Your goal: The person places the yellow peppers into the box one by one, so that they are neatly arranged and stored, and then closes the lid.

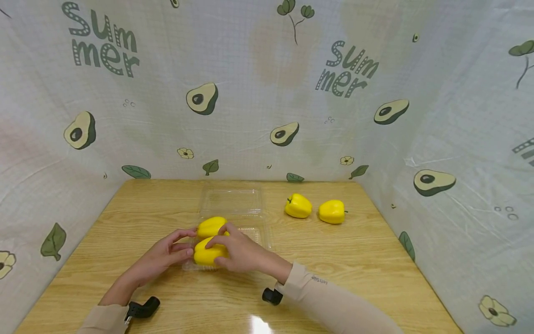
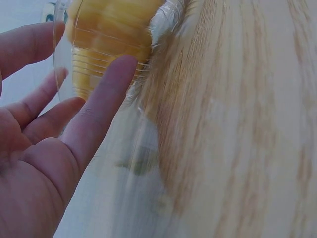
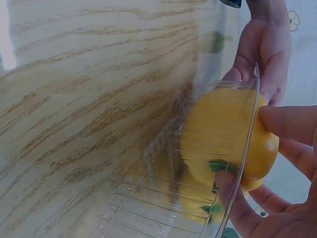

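Head view: right grip [image 1: 242,250] holds pepper [image 1: 203,254] (cloth [image 1: 233,51] reads "Summer").

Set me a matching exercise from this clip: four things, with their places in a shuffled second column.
1. Left hand
2. Right hand
3. Lid
4. Loose peppers

A. Laid open beyond the tub
B. On the tub's nearer pepper
C. On the table, right of the tub
D. At the tub's left side

Pairs: 1-D, 2-B, 3-A, 4-C

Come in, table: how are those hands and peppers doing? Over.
Right hand gripping front yellow bell pepper in clear clamshell, another behind it. Left hand at clamshell's left wall. Two more peppers on table. Nothing visible blocking; lid open.
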